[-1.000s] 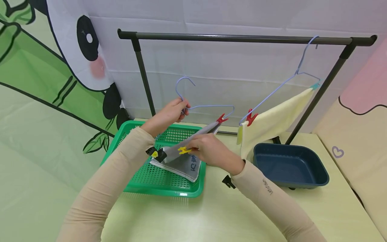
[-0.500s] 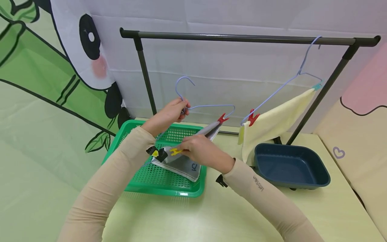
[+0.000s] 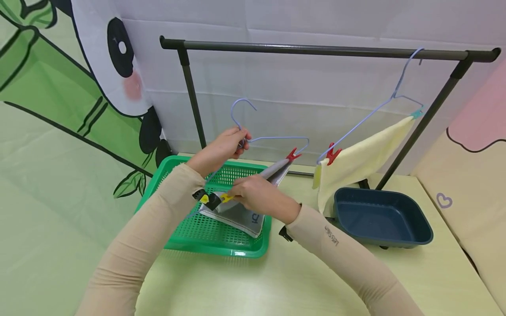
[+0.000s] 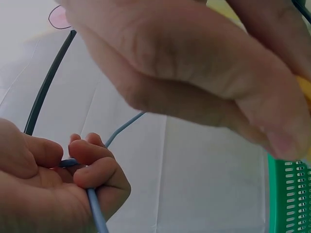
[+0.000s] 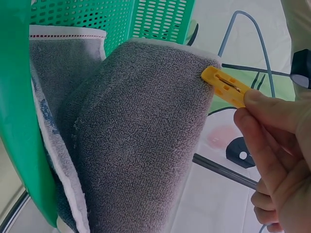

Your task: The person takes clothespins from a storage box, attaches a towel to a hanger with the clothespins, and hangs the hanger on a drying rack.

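Observation:
My left hand (image 3: 225, 147) grips a blue wire hanger (image 3: 280, 138) just below its hook; in the left wrist view the wire passes through the curled fingers. A grey towel (image 5: 141, 121) is draped over the hanger's bottom bar, held at its right end by a red clothespin (image 3: 293, 155). Between thumb and fingertips, my right hand (image 3: 262, 195) pinches a yellow clothespin (image 5: 226, 86). In the right wrist view the pin's nose overlaps the towel's upper corner. Part of the hanger's left side is hidden behind my left wrist.
The towel hangs over a green plastic basket (image 3: 213, 251). Behind stands a black rack (image 3: 316, 49), where a second hanger (image 3: 365, 118) bears a yellow cloth (image 3: 356, 149) with a red and a teal clothespin. A dark blue tub (image 3: 383, 215) stands on the right of the table.
My right hand has moved left along the towel, bringing the yellow clothespin to the towel's left end. The left hand keeps holding the hanger in nearly the same spot.

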### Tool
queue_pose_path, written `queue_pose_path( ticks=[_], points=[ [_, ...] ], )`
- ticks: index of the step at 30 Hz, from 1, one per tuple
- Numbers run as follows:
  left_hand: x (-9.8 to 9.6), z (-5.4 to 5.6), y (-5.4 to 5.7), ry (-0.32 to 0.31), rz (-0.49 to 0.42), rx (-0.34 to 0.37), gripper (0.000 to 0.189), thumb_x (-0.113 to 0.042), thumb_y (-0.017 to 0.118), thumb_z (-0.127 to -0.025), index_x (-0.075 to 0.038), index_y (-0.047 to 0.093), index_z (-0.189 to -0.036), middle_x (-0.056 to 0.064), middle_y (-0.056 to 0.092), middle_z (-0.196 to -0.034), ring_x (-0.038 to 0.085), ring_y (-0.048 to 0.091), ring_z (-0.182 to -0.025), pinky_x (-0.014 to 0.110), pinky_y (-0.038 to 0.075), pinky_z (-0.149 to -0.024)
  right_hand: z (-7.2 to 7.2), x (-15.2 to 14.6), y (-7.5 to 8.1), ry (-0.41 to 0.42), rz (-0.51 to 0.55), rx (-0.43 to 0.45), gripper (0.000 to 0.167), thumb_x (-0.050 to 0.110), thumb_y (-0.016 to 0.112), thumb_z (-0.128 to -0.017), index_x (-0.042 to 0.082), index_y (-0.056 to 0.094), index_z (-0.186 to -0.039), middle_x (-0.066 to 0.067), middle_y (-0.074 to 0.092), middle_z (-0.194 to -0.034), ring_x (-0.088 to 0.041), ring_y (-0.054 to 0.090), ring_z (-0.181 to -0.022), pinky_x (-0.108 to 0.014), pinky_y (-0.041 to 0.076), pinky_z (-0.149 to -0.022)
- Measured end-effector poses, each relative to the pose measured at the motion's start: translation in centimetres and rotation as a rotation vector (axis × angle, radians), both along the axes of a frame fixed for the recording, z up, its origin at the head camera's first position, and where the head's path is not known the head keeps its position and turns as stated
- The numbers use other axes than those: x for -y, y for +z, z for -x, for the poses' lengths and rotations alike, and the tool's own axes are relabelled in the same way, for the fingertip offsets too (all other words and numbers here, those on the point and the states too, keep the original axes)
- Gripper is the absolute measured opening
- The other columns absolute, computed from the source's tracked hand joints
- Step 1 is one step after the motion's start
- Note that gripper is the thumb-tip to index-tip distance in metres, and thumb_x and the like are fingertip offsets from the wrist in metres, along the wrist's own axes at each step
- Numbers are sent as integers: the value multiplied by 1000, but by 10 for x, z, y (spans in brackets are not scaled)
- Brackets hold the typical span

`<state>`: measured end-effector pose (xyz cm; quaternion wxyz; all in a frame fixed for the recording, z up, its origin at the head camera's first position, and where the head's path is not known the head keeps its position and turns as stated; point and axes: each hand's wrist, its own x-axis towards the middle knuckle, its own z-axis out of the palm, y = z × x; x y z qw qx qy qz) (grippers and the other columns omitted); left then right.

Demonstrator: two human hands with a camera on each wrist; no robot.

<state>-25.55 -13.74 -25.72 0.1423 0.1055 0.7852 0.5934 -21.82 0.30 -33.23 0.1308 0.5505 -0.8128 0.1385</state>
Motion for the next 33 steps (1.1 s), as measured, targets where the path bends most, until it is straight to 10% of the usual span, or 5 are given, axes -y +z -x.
queue_pose_path(
  ticks=[33],
  points=[
    [0,4,0,16,12,-8,30,-29,27,-106,-5,46,-108,5,46,-87,17,36,-70,28,31,-68,-4,6,-4,-23,-44,-56,18,5,70,-84,6,69,-102,-3,65,-96,-14,61,-89,-23,49,-80]
  ],
)
